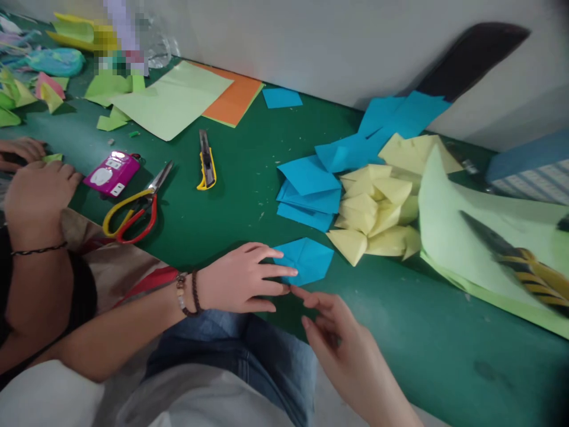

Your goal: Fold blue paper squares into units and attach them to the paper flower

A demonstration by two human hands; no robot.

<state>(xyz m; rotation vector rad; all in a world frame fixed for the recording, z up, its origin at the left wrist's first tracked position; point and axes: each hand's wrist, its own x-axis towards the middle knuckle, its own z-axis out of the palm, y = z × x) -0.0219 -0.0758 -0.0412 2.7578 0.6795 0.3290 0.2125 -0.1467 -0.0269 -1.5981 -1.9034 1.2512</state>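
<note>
My left hand point(246, 279), wearing two beaded bracelets, lies palm down with fingers stretched apart. Its fingertips rest on a folded piece of blue paper point(311, 261) near the table's front edge. Just below that piece is my right hand point(335, 332), its index finger extended to my left hand's fingertips. Thumb and index are apart, the other fingers loosely bent, and nothing shows between them. Beyond the folded piece lie a stack of blue paper sheets point(309, 193) and a heap of folded pale-yellow paper pieces point(377, 207).
Scissors point(136, 210), a box cutter point(207, 163) and a purple power strip point(111, 173) lie on the green table point(235, 207). Large green sheets point(480, 237) carry another cutter point(528, 267) at right. A co-worker's hands point(42, 184) are at far left.
</note>
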